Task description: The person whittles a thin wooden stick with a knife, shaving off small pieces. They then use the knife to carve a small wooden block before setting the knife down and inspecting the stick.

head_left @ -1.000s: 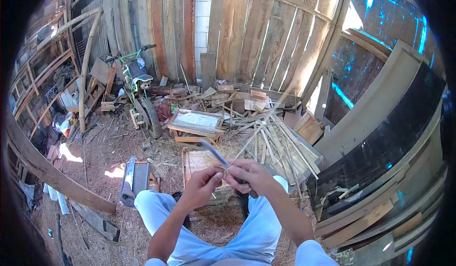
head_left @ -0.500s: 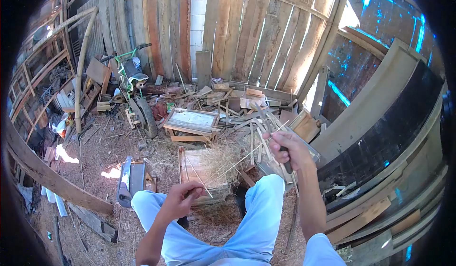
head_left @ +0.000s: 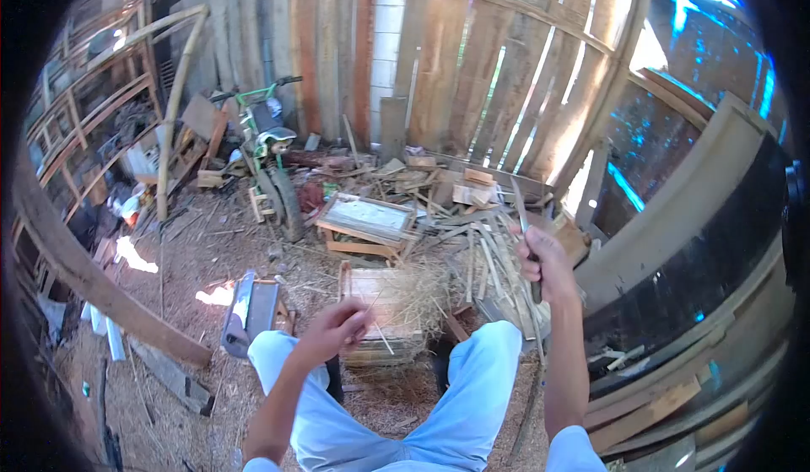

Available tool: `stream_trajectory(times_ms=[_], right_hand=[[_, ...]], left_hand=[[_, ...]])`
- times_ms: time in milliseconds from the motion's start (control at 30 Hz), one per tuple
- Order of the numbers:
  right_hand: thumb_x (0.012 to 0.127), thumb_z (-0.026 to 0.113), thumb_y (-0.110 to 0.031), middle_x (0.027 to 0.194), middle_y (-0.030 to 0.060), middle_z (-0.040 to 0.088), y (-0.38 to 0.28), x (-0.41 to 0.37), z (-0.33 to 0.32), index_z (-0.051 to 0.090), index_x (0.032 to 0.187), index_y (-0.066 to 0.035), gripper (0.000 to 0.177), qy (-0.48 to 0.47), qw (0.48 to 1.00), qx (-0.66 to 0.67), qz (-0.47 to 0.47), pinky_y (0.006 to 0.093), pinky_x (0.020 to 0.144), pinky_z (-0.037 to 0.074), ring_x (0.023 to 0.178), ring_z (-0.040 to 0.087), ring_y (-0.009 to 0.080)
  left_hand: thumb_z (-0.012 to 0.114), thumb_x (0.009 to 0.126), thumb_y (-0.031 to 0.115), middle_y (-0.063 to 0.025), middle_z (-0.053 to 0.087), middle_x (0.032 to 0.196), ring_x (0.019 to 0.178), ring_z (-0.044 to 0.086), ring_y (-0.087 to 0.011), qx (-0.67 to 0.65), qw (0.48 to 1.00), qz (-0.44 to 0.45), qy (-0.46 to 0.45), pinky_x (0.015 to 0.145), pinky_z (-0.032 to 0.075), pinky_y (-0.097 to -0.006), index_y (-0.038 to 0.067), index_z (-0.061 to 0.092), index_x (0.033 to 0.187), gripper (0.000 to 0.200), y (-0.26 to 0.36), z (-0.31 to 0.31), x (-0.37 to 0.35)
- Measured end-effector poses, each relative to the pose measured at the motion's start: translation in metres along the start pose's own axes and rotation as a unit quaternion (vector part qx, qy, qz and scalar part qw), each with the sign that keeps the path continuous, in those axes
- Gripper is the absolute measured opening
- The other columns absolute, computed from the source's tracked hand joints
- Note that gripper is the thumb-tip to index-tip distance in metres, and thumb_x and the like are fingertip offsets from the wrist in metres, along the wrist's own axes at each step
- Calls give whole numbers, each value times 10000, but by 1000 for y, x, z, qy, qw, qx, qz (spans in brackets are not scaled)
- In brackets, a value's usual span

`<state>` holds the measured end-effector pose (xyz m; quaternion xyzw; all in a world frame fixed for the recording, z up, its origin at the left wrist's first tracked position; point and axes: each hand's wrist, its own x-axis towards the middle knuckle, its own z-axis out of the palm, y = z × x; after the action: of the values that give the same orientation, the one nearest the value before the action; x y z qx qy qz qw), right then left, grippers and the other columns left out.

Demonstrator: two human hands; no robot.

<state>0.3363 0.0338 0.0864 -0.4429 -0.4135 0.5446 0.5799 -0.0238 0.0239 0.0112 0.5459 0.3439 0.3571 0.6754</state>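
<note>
In the head view, a slatted wooden crate [head_left: 369, 291] sits on the straw-strewn ground just ahead of the person's knees. The left hand [head_left: 337, 330] hovers over the crate's near left corner. Its fingers are curled together and pinch a thin sliver [head_left: 383, 340], which slants down across the crate's front edge. The right hand [head_left: 547, 263] is raised to the right of the crate, well apart from the left. It is closed in a fist around the handle of a knife [head_left: 522, 215], whose blade points up. Between the crate and that hand leans a bundle of split strips [head_left: 489, 263]. Behind the crate lies a framed panel [head_left: 368, 217], and farther back to the left stands a small motorbike [head_left: 272, 153]. A grey box [head_left: 250, 308] rests just left of the crate.
</note>
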Motion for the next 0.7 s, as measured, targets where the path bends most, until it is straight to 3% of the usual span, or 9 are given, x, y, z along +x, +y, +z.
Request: stream_trajectory(times_ms=[67, 133, 200, 400, 533, 667, 700], right_hand=[[948, 509, -228, 728, -18, 491, 26, 0, 25, 544, 1104, -21, 262, -7, 1000, -5, 5, 164, 395, 261, 468, 344, 18], [941, 527, -210, 741, -13, 502, 53, 0, 48, 549, 1102, -24, 247, -15, 1000, -10, 10, 165, 392, 256, 464, 345, 20], [917, 573, -195, 723, -17, 511, 79, 1, 68, 579, 1050, -25, 216, 0, 999, -33, 13, 178, 384, 264, 451, 359, 24], [883, 625, -209, 625, -42, 489, 109, 0, 110, 643, 928, -30, 185, 27, 992, -119, -39, 214, 380, 303, 431, 396, 28], [871, 638, -202, 619, -36, 509, 115, 1, 113, 660, 902, -26, 181, 11, 988, -139, -63, 212, 385, 296, 437, 410, 25], [854, 653, -197, 602, -38, 513, 108, -7, 117, 666, 891, -16, 185, 12, 994, -107, -22, 219, 420, 307, 469, 410, 28], [849, 656, -196, 598, -41, 512, 114, -5, 116, 669, 882, -11, 188, 10, 988, -139, -59, 225, 441, 315, 493, 413, 31]], left_hand=[[525, 938, 165, -21, 544, 728, 620, 530, -98, -33, 996, 82, -11, 564, 455, -240, 40, 542, 1005, 143, -18, 1, 31], [537, 931, 183, -59, 595, 810, 667, 572, -122, -63, 991, 114, 39, 678, 484, -284, 43, 539, 1027, 170, -17, 15, 51], [560, 921, 206, -51, 619, 893, 747, 565, -107, -156, 981, 88, 75, 744, 448, -276, 49, 570, 1026, 190, -12, 29, 67], [614, 890, 221, 4, 635, 950, 851, 521, -71, -146, 979, 110, 94, 725, 385, -227, 61, 640, 1001, 197, -20, 39, 87], [617, 887, 206, -6, 635, 949, 842, 525, -75, -149, 975, 137, 90, 736, 388, -233, 48, 640, 1015, 205, -19, 46, 80], [616, 888, 165, -19, 643, 951, 875, 546, -87, -163, 971, 138, 106, 799, 408, -246, 34, 644, 1001, 176, -26, 46, 79], [616, 888, 159, -24, 641, 951, 875, 548, -91, -168, 969, 142, 109, 816, 410, -250, 29, 642, 999, 173, -27, 46, 80]])
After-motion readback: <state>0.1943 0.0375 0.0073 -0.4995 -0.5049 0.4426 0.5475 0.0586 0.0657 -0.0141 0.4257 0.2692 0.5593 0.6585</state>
